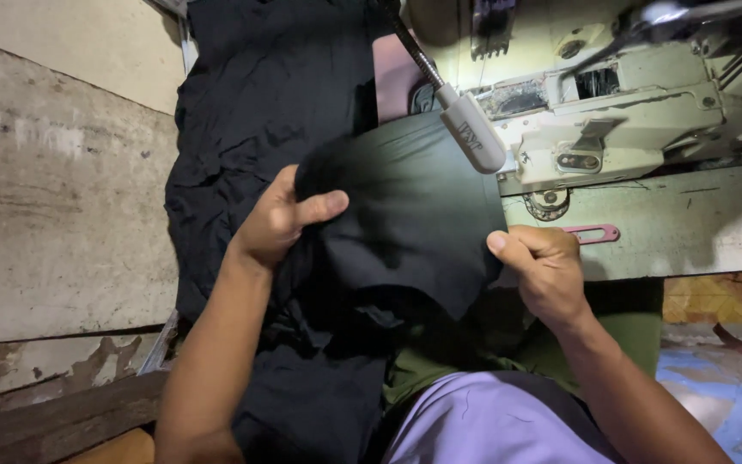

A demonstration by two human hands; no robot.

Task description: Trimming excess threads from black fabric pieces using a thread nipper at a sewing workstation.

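Worn sewing table [697, 228], machine [611, 112] at the back. Left hand [272, 219] and right hand [543, 266] each had a clenched grip on the black fabric piece [414, 215], held above the lap. Best kept taut, edges aligned.

Sewing mach. [611, 112], lamp [472, 133].

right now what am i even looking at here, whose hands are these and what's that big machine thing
This one picture comes from a camera worn on a person's head, looking down at their own lap. The left hand and right hand each pinch an edge of a black fabric piece, holding it up between them. More black cloth lies heaped behind it. The cream metal body at upper right is a sewing machine, with a small lamp on a bendy neck. At left is a worn wooden surface.
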